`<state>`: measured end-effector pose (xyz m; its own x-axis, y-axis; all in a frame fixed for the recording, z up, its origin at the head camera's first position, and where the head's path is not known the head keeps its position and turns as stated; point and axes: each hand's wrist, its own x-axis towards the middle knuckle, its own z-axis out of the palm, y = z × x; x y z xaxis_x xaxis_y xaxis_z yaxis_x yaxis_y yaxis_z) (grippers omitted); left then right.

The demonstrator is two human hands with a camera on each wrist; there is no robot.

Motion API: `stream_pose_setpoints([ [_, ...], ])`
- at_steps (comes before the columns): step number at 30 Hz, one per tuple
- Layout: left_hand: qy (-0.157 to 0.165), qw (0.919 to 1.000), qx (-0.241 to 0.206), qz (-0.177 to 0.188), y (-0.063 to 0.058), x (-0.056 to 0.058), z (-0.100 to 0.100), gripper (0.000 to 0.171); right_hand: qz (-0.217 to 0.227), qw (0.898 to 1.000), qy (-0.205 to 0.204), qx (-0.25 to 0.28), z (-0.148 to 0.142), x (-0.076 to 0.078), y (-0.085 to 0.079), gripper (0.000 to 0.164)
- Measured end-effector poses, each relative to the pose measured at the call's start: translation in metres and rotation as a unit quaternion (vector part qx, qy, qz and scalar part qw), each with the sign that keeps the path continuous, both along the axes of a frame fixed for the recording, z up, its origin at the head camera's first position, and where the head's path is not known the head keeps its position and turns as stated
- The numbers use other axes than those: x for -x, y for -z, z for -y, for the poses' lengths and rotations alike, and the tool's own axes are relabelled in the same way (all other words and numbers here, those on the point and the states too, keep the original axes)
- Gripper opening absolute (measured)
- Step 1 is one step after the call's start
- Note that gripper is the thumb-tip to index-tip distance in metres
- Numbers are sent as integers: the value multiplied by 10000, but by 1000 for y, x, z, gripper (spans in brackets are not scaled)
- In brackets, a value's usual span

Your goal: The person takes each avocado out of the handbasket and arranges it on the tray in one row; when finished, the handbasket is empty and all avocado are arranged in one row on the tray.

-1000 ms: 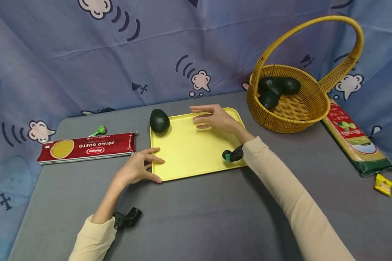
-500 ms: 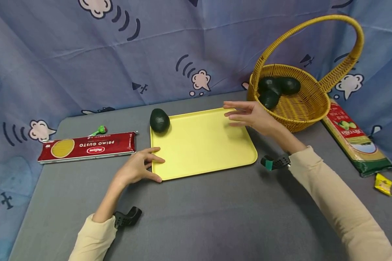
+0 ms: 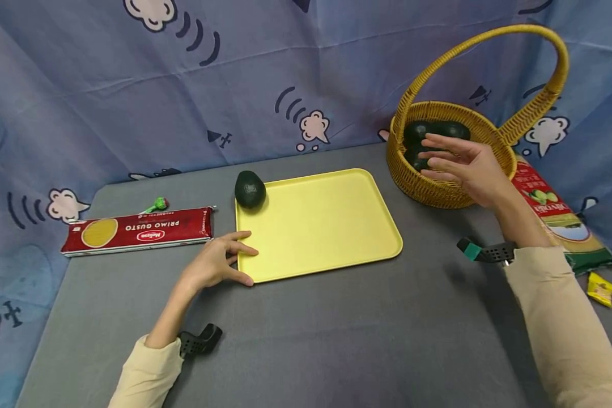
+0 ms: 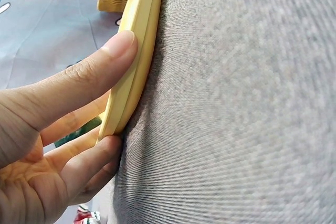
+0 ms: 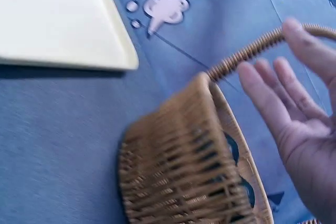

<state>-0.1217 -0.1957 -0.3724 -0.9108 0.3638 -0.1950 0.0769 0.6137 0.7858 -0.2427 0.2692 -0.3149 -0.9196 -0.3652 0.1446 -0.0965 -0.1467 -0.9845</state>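
A yellow tray (image 3: 321,226) lies on the table, with one dark green avocado (image 3: 250,190) on its far left corner. At the near left corner, my left hand (image 3: 211,262) holds the tray, thumb on the front rim and fingers at the left side; the left wrist view shows the thumb (image 4: 119,45) against the edge. My right hand (image 3: 471,167) is over the front of a wicker basket (image 3: 436,195), fingers spread and holding nothing. Dark avocados (image 3: 451,130) lie inside, partly hidden by that hand. In the right wrist view the hand is near the basket's handle (image 5: 252,48).
Left of the tray lies a red spaghetti packet (image 3: 143,231), with a green-wrapped lollipop (image 3: 158,204) behind it. Right of the basket are a red and green food bag (image 3: 561,218) and a small yellow packet (image 3: 600,289). A patterned cloth (image 3: 265,68) hangs behind the table.
My right hand has moved right, from above the tray to over the basket, with nothing in it. The left hand has stayed at the tray corner.
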Motion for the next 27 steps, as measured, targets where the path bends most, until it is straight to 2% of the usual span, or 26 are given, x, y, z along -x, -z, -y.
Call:
stream_pose_setpoints([
  [5,-46,10000,34,6,-2,0,-1,49,547,9965,631,-95,-8,17,-3,46],
  [8,-69,10000,17,52,-2,-1,-1,49,802,9939,733,-212,-6,28,0,46],
  [13,-62,10000,-57,37,1,-2,-2,49,929,9917,776,-435,2,41,7,49],
  [16,-37,9999,-111,28,3,-2,-3,49,969,9896,783,-720,1,42,8,51],
  [20,-15,9999,-153,-17,2,-1,-3,49,924,9824,1034,-1248,-16,36,3,45],
  [23,-31,9999,-128,-35,1,-1,-3,49,1034,9753,1350,-1408,-34,32,-1,41],
  [27,-56,9999,-87,4,1,-1,-1,49,1321,9709,1524,-1290,-47,33,0,43],
])
